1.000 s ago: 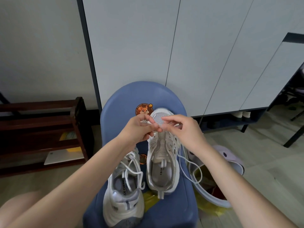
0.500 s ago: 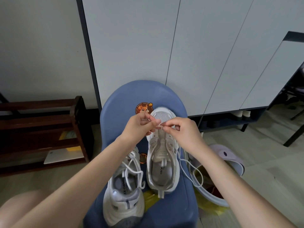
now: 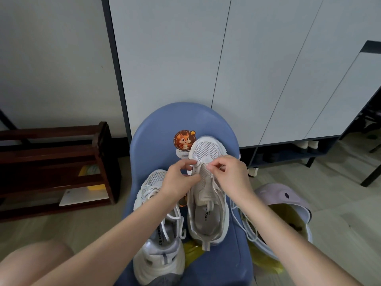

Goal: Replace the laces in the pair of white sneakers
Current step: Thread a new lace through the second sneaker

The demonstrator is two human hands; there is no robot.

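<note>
Two white sneakers lie side by side on a blue plastic chair (image 3: 222, 263), toes pointing toward its curved back. The right sneaker (image 3: 208, 195) sits farther back, its mesh toe close under the chair's back edge and just beside a squirrel sticker (image 3: 184, 141). The left sneaker (image 3: 158, 234) lies nearer the person, its heel close to the seat's front edge, with its lace still threaded and loosely looped over the tongue.

Both hands meet at the front eyelets of the right sneaker. The left hand (image 3: 179, 180) has its fingers curled, with the fingertips at the sneaker's left eyelet edge; whether it pinches the lace there cannot be told. The right hand (image 3: 231, 174) pinches something small and white between thumb and forefinger over the tongue, apparently the lace end. A loose white lace (image 3: 245, 226) trails down the right side of that sneaker and hangs over the seat's right edge.

Beyond that edge, on the floor, stands a lilac bin (image 3: 288, 195) with a yellow liner, close against the chair. To the left a dark wooden shoe rack (image 3: 61, 166) stands well apart from the chair, with bare floor between. Pale cabinet doors (image 3: 247, 69) rise directly behind the chair.
</note>
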